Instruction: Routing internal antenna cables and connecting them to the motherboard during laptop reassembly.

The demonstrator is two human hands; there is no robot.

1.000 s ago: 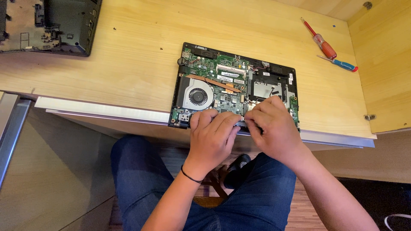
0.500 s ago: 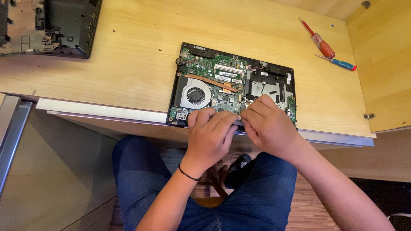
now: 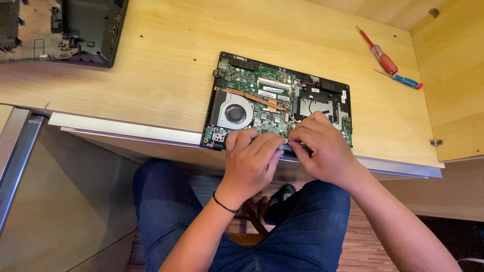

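An opened laptop base [image 3: 278, 95] lies on the wooden desk [image 3: 166, 65], its green circuit board, round cooling fan [image 3: 235, 113] and copper heat pipe exposed. My left hand [image 3: 251, 160] and my right hand [image 3: 318, 146] rest side by side on the laptop's near edge, fingers curled down onto the board. The fingertips meet around a small part near the front middle; what they pinch is hidden under the fingers. A thin black band circles my left wrist.
A red-handled screwdriver [image 3: 378, 52] and a smaller blue-handled one [image 3: 403, 79] lie at the desk's far right. Another dark laptop shell [image 3: 60, 30] sits at the far left corner. A wooden side panel [image 3: 454, 85] stands at the right. My knees in blue jeans are below the desk edge.
Both hands stay on the laptop's front edge with only slight finger shifts; my right fingers have crept a little toward the left hand.
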